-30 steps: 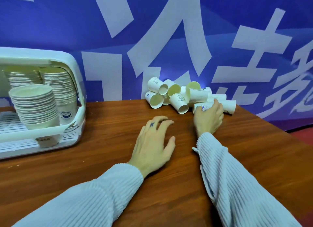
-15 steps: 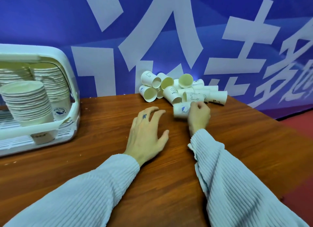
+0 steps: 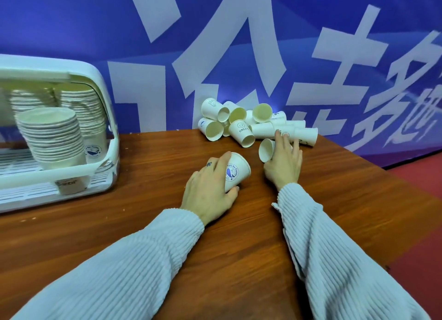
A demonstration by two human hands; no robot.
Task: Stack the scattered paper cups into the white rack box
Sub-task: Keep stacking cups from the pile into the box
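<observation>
A: We now have a paper cup (image 3: 235, 174) in our left hand (image 3: 210, 188), fingers over the top of it and thumb curled under its base. It lies on its side on the wooden table (image 3: 153, 166), whale logo up, mouth pointing away to the right. Half a second ago that hand lay flat on the wood and held nothing.

B: And our right hand (image 3: 284, 162)?

A: It curls round a second cup (image 3: 266, 150), mouth turned to the left, just in front of the pile of cups (image 3: 253, 123). Earlier that hand held a cup by its side nearer the middle of the table; now it sits closer to the pile, fingertips touching the cups lying behind.

B: Has the pile changed?

A: It sits against the blue banner (image 3: 239, 44) at the table's far edge as before, cups lying every way, several mouths facing us. We cannot count whether it has shrunk.

B: The white rack box (image 3: 105, 104)?

A: Well apart, at the left end of the table. Inside, the stacks of cups (image 3: 55, 138) stand nested, one in front, two behind. They look the same as half a second ago; only our view has swung a little.
</observation>
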